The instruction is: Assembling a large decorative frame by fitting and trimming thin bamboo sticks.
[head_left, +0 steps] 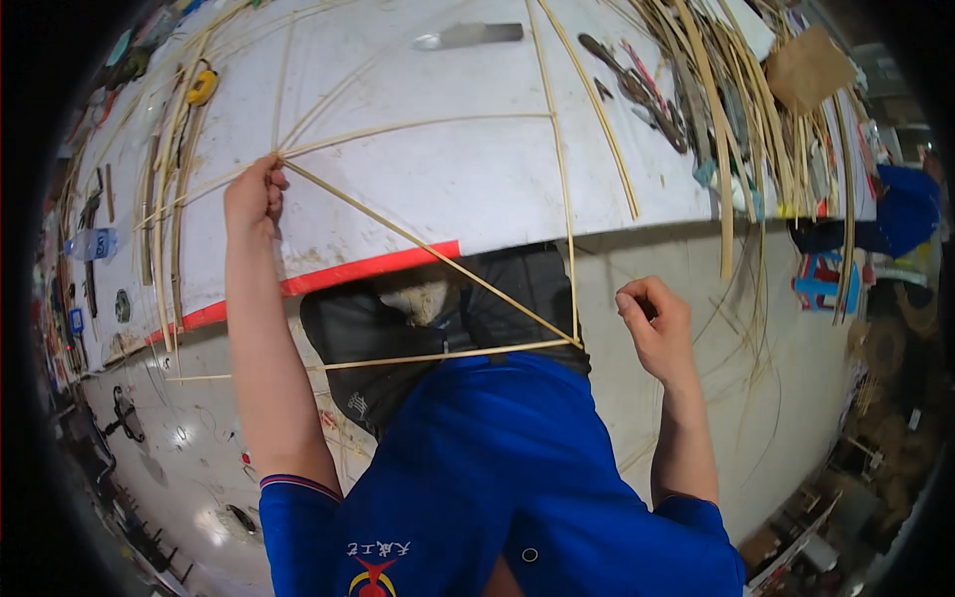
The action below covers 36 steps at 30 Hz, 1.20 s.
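Note:
A frame of thin bamboo strips [433, 246] lies partly on the white table and reaches over my lap. At its far-left joint, where several strips meet, my left hand [256, 194] is closed in a pinch. One diagonal strip runs from there to a corner joint [575, 341] above my lap. Another strip [448, 355] crosses my thighs from that corner toward the left. My right hand [657, 326] hangs in the air right of the corner, apart from the frame. Its fingers are curled toward the thumb; whether they hold something small is unclear.
A broad-bladed tool [468, 37] lies at the table's far middle. Dark shears [637, 92] and a bundle of loose strips [771, 129] are at the right, beside brown cardboard [811, 70]. A yellow tape measure [202, 86] and a plastic bottle [92, 244] are at the left.

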Each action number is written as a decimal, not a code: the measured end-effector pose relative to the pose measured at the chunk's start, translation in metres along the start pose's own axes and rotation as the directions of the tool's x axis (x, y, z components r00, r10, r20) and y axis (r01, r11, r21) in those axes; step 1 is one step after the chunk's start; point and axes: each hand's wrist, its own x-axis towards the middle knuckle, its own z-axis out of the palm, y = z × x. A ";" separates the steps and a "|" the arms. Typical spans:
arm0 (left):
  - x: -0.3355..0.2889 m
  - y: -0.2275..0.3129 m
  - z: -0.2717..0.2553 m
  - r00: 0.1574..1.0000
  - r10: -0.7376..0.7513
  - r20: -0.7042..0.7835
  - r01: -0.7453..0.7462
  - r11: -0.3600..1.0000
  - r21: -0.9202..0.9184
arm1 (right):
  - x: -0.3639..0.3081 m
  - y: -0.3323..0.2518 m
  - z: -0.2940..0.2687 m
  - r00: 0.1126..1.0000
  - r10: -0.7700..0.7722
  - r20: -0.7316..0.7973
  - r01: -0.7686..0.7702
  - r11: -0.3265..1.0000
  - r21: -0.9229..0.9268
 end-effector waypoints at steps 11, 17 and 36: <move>0.009 -0.004 -0.005 0.999 -0.020 0.045 0.019 1.000 0.013 | -0.063 0.010 0.023 0.993 -0.052 0.107 0.049 0.998 0.029; 0.010 -0.004 -0.005 0.998 -0.034 0.057 0.033 0.999 0.016 | -0.062 0.016 0.039 0.956 -0.289 0.041 0.292 0.946 -0.141; 0.006 0.000 0.003 0.999 -0.030 0.021 0.030 0.999 0.028 | -0.051 0.021 0.045 0.942 -0.332 0.044 0.334 0.929 -0.159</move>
